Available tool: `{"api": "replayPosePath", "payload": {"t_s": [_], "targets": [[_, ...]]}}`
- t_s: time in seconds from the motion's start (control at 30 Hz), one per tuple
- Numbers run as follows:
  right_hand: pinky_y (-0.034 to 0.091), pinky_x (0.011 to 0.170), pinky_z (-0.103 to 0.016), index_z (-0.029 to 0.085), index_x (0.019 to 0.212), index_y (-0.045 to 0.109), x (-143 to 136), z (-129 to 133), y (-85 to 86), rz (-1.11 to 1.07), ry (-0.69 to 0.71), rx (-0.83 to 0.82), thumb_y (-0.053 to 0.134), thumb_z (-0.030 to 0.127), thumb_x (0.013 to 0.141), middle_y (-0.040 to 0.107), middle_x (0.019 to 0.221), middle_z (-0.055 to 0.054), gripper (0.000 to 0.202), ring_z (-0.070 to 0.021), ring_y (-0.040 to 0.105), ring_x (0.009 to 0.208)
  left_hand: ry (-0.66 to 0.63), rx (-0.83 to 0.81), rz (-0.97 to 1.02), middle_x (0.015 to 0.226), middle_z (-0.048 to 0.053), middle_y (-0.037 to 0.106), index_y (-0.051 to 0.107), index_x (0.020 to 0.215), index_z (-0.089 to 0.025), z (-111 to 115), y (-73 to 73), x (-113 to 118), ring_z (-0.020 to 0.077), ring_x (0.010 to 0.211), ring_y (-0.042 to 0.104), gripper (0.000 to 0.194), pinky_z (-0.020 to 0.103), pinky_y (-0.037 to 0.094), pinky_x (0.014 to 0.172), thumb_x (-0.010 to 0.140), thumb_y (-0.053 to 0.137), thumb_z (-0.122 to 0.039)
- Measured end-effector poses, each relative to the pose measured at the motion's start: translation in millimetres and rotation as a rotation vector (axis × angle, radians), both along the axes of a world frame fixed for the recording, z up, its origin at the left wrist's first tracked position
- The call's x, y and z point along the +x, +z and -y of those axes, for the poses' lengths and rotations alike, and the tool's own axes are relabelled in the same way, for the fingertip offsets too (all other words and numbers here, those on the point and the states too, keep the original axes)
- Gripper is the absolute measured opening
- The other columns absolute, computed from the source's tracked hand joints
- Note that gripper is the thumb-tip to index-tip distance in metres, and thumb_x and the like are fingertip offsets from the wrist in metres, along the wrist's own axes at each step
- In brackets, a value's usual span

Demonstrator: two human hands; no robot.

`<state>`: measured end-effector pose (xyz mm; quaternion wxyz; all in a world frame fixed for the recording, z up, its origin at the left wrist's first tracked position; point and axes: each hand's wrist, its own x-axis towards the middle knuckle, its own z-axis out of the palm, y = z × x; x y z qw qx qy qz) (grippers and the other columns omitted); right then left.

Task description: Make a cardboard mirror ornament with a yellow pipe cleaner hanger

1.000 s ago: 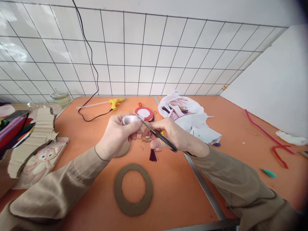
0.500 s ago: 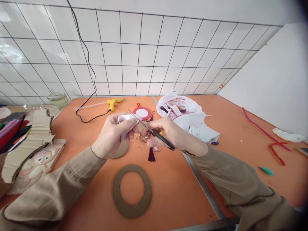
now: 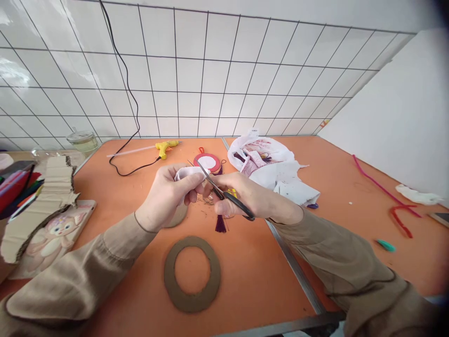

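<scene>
Between its thumb and fingers my left hand point(image 3: 173, 192) pinches a folded piece of white fabric point(image 3: 184, 172). My right hand point(image 3: 242, 189) grips black-handled scissors point(image 3: 234, 199), their blades pointing up and left against the fabric's right edge. Beyond the blades lies a red-rimmed disc point(image 3: 207, 162) with a white centre. A dark purple tassel point(image 3: 220, 223) hangs into view below my right hand. Nearer to me, a flat cardboard ring point(image 3: 168, 276) rests on the table. A round cardboard piece point(image 3: 177, 217) is partly hidden under my left hand.
A yellow glue gun point(image 3: 163, 149) with a black cord lies at the back left. White plastic bag point(image 3: 242, 146) and cloth scraps point(image 3: 294, 189) sit at the back right. Torn corrugated cardboard point(image 3: 42, 206) is at left; a red pipe cleaner point(image 3: 400, 217) and a green feather-like piece point(image 3: 386, 245) lie right.
The scissor blades have opened wider and shifted slightly right at the fabric's edge. Both hands stay close together, and the view has tilted a little.
</scene>
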<state>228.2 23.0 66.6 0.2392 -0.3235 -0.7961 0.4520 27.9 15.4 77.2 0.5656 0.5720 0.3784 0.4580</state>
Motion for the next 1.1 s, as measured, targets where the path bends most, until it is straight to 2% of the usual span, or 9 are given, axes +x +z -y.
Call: {"api": "replayPosePath", "payload": {"t_s": [0.23, 0.4, 0.57, 0.93, 1.1], "targets": [[0.040, 0.056, -0.029, 0.015, 0.091, 0.058, -1.9, 2.1, 7.2, 0.019, 0.016, -0.003, 0.060, 0.084, 0.071, 0.050, 0.071, 0.000, 0.073, -0.0127, 0.044, 0.063, 0.014, 0.009, -0.014, 0.055, 0.001, 0.061, 0.061, 0.055, -0.015, -0.7, -0.5, -0.6, 0.0081, 0.045, 0.050, 0.025, 0.022, 0.036, 0.044, 0.075, 0.069, -0.027], [0.042, 0.051, -0.027, 0.015, 0.089, 0.058, -2.5, 2.7, 8.9, -0.006, 0.007, -0.063, 0.069, 0.074, 0.072, 0.055, 0.072, -0.001, 0.063, -0.0117, 0.048, 0.059, 0.017, 0.007, -0.001, 0.056, 0.002, 0.062, 0.061, 0.056, -0.015, -1.5, -2.0, -0.6, 0.0081, 0.045, 0.050, 0.024, 0.022, 0.037, 0.044, 0.075, 0.069, -0.026], [0.039, 0.045, -0.025, 0.017, 0.082, 0.057, -2.2, 2.7, 6.3, -0.033, -0.024, -0.115, 0.075, 0.064, 0.072, 0.051, 0.062, 0.004, 0.052, -0.0096, 0.047, 0.048, 0.027, 0.009, 0.009, 0.057, 0.001, 0.062, 0.060, 0.058, -0.015, -0.8, -0.4, 0.3, 0.0079, 0.045, 0.050, 0.022, 0.021, 0.036, 0.042, 0.075, 0.068, -0.027], [0.038, 0.047, -0.026, 0.017, 0.078, 0.056, -2.5, 5.7, 7.9, -0.011, -0.104, -0.138, 0.079, 0.058, 0.072, 0.051, 0.063, 0.004, 0.047, -0.0100, 0.048, 0.050, 0.025, -0.005, 0.022, 0.056, 0.001, 0.061, 0.060, 0.057, -0.015, -1.3, 0.2, -3.1, 0.0081, 0.044, 0.050, 0.024, 0.021, 0.034, 0.042, 0.076, 0.066, -0.027], [0.033, 0.046, -0.024, 0.017, 0.077, 0.055, -3.7, 7.0, 9.9, 0.016, -0.126, -0.098, 0.081, 0.056, 0.070, 0.046, 0.058, 0.005, 0.048, -0.0093, 0.044, 0.048, 0.044, 0.021, 0.027, 0.057, 0.001, 0.063, 0.061, 0.058, -0.015, -1.6, 0.4, -2.1, 0.0077, 0.044, 0.051, 0.026, 0.021, 0.035, 0.042, 0.078, 0.069, -0.030]]}}
